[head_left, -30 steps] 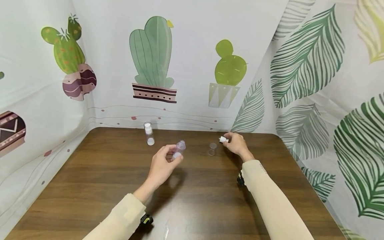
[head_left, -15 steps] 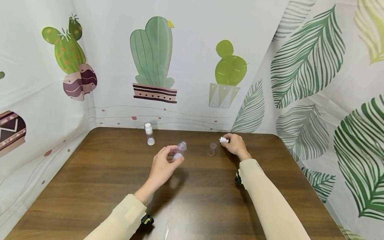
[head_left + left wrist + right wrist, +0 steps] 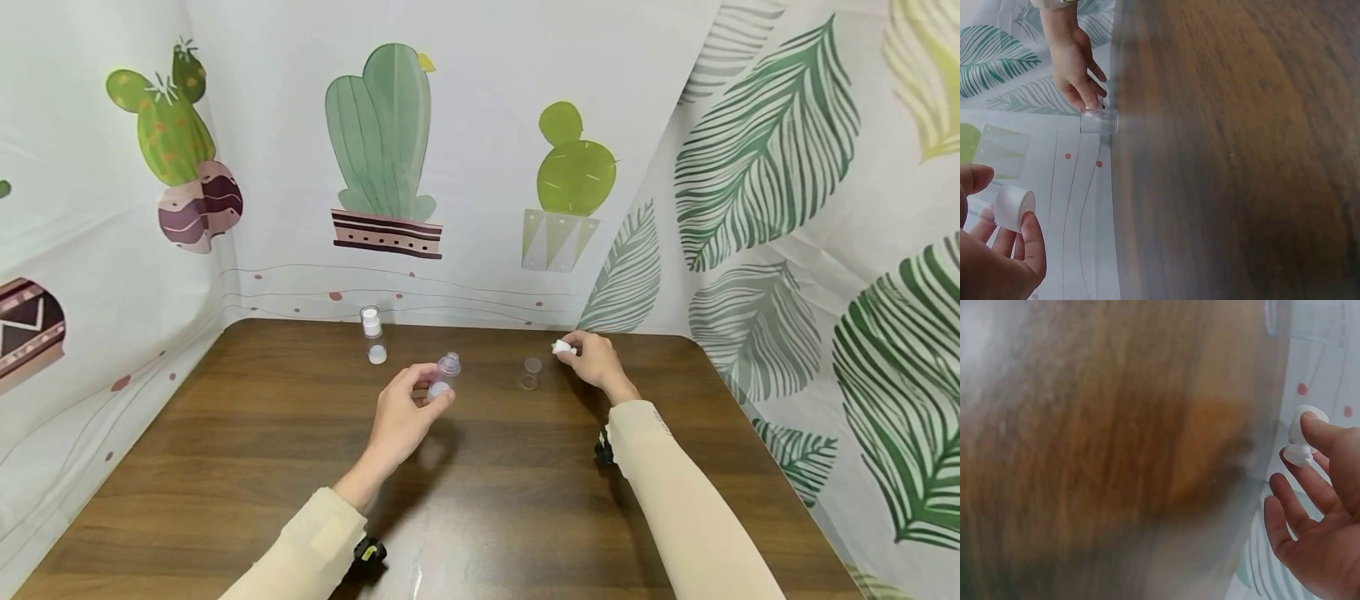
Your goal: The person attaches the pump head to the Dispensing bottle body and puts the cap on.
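My left hand (image 3: 405,414) grips a clear bottle (image 3: 448,367) with an uncovered threaded neck, tilted a little above the table. Its white base (image 3: 1013,208) shows between the fingers in the left wrist view. Towards the table's back right, my right hand (image 3: 597,363) pinches a small white pump head (image 3: 564,347); in the right wrist view thumb and fingertips hold this pump head (image 3: 1300,434), the other fingers spread loosely. Between the hands a clear cylindrical cap (image 3: 531,374) stands on the table.
A second clear bottle (image 3: 375,337) with a white pump and a cap over it stands at the back left of the wooden table (image 3: 510,492). Behind the table's far edge hangs a white cloth (image 3: 480,167) printed with cacti and leaves.
My right hand has shifted slightly to the right with the pump head, which has turned a little. The left hand and its bottle have moved slightly left. The capped bottle and loose cap stay put.
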`<state>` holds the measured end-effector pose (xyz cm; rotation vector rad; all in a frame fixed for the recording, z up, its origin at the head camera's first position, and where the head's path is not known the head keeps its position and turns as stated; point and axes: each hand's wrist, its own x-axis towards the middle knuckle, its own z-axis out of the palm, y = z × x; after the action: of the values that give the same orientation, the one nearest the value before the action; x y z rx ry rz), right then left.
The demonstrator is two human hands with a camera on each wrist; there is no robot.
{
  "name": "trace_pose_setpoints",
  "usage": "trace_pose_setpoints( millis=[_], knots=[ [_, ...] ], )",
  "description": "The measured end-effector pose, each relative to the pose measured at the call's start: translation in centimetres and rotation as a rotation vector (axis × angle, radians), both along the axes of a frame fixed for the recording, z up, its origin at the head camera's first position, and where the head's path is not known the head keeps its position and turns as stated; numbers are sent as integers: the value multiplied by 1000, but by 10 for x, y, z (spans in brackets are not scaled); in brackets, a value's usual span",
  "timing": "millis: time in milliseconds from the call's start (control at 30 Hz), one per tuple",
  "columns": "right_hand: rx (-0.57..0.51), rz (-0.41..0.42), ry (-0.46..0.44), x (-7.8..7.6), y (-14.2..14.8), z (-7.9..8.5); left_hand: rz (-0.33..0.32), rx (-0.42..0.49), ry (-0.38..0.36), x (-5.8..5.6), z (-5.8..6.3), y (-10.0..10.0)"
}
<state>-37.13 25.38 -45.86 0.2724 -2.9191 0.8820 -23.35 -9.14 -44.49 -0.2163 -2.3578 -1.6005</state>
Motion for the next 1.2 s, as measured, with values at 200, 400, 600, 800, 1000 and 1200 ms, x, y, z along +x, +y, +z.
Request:
trace_pose_setpoints(
  millis=[200, 400, 600, 800, 1000, 1200],
  knots=[
    [-18, 6, 49, 6, 2, 11, 11, 4, -24, -1, 1, -2],
    [-67, 27, 89, 14, -3, 20, 44, 10, -17, -1, 4, -2],
    [-110, 25, 131, 24, -11, 28, 48, 17, -26, -4, 3, -1],
    [-163, 32, 181, 34, -23, 36, 69, 11, -13, -7, 2, 0],
    [-204, 53, 206, 46, -37, 48, 91, 5, 15, -7, 3, 1],
    [-229, 95, 209, 61, -51, 59, 110, -3, 14, -7, 5, 1]
  ],
)
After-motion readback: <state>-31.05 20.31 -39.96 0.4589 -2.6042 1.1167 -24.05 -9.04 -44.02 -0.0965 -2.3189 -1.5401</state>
